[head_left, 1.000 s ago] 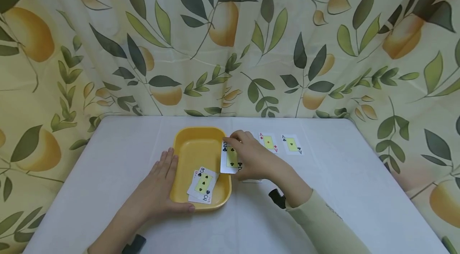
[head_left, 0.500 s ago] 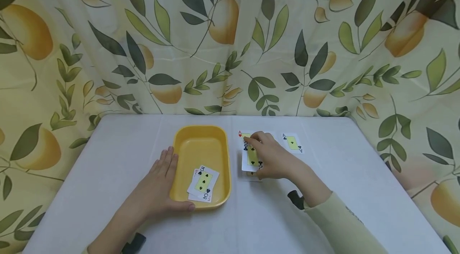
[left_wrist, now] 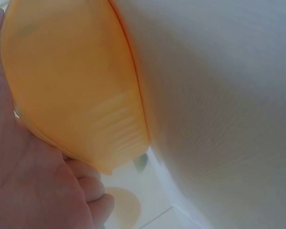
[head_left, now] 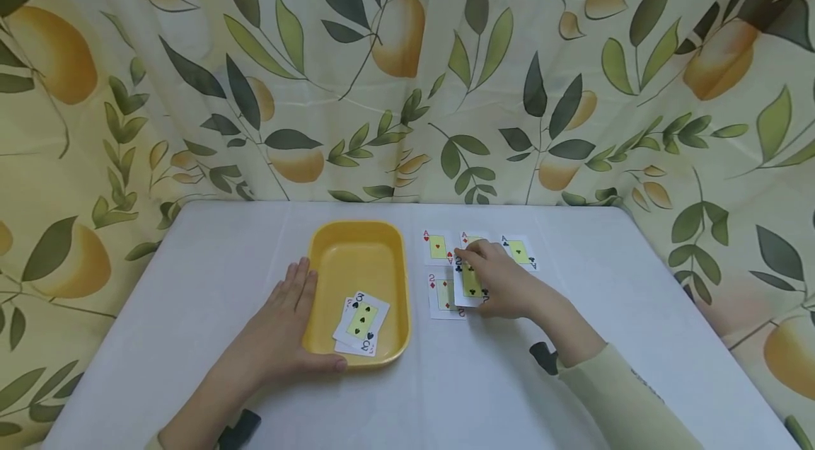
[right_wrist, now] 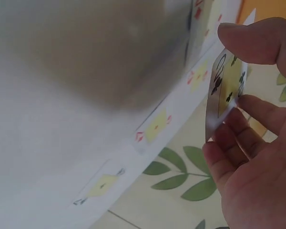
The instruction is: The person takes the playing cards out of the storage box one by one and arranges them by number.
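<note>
My right hand [head_left: 509, 286] pinches a playing card [head_left: 470, 285], a two of clubs, between thumb and fingers. It is raised over the table, partly overlapping the two of diamonds [head_left: 441, 292]. In the right wrist view the held card [right_wrist: 227, 86] is slightly bowed. My left hand [head_left: 283, 326] lies along the left side of a yellow tray [head_left: 405, 294], fingers straight, thumb at its near edge. Inside the tray lies a three of spades [head_left: 361, 322] on top of another card, mostly hidden. Behind the right hand lie an ace of hearts [head_left: 437, 246], a partly covered red ace [head_left: 472, 238] and an ace of clubs [head_left: 518, 252].
A white cloth [head_left: 216, 273] covers the table, whose far edge meets a leaf-and-fruit patterned curtain [head_left: 356, 82]. Black straps with small devices [head_left: 544, 358] are on both wrists.
My right hand has carried the two of clubs rightward from the tray's right rim, past the two of diamonds. The ace of hearts and two of diamonds have come into view. The left hand stays put.
</note>
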A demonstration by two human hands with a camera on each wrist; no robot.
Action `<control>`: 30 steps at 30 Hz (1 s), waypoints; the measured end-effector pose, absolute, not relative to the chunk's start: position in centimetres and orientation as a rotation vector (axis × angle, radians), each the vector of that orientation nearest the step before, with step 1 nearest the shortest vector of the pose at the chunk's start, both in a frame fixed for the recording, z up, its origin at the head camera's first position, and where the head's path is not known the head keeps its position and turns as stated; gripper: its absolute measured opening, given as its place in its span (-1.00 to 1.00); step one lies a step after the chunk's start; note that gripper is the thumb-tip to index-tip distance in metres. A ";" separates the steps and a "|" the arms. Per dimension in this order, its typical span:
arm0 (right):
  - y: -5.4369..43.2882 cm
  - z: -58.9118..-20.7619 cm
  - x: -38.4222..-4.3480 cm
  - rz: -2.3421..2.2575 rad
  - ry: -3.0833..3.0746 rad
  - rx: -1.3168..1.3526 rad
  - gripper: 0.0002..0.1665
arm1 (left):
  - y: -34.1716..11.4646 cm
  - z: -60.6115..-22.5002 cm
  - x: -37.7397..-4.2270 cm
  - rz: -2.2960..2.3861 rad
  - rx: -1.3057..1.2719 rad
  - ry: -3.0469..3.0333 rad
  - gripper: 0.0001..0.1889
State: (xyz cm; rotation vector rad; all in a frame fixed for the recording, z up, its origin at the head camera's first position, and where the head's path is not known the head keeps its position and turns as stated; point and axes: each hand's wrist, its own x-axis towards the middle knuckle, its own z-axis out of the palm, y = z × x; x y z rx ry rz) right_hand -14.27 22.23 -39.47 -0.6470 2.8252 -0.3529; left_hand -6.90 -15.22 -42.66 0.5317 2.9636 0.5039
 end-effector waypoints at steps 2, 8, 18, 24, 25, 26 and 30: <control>22.7 -39.7 -14.4 -0.344 2.828 -0.651 0.19 | -15.2 -42.6 -6.9 0.514 0.539 2.968 0.57; 23.6 -40.6 -14.4 -0.337 2.805 -0.617 0.15 | -15.2 -42.7 -7.0 0.522 0.557 2.979 0.56; 24.2 -41.3 -14.4 -0.345 2.761 -0.517 0.13 | -15.2 -42.9 -7.0 0.519 0.558 2.983 0.56; 24.4 -41.5 -14.2 -0.354 2.721 -0.467 0.14 | -15.0 -42.7 -7.0 0.520 0.531 2.963 0.58; 24.4 -41.6 -14.2 -0.356 2.719 -0.461 0.14 | -15.0 -42.8 -7.0 0.515 0.533 2.964 0.58; 24.4 -41.6 -14.2 -0.358 2.720 -0.458 0.14 | -15.0 -42.7 -7.0 0.512 0.532 2.961 0.58; 24.3 -41.6 -14.0 -0.350 2.741 -0.474 0.12 | -15.0 -42.6 -6.9 0.494 0.538 2.966 0.57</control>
